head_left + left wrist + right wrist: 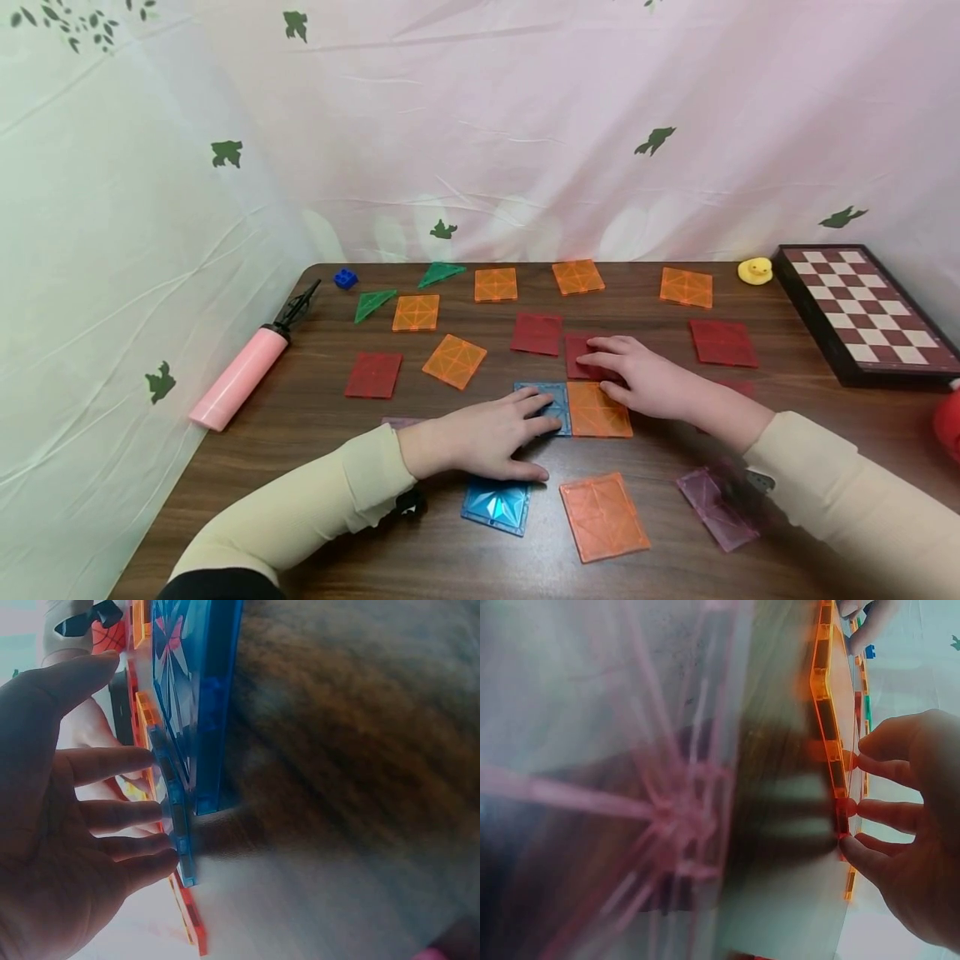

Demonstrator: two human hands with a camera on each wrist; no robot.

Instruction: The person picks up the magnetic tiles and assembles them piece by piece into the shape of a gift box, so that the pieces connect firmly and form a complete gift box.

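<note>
A square blue magnetic tile lies flat, edge against an orange magnetic tile. A red magnetic tile lies just beyond.

Surface was dark brown, wood-grained. Pink pump lay along left edge, small blue block in back-left corner. Green triangles and orange tiles lay toward back, red tiles mostly nearer. Middle blue tile lay beside middle orange tile, middle red tile behind latter. Front blue tile, front orange tile, purple tile lay nearest. Yellow duck sat beside checkered board, back right.
</note>
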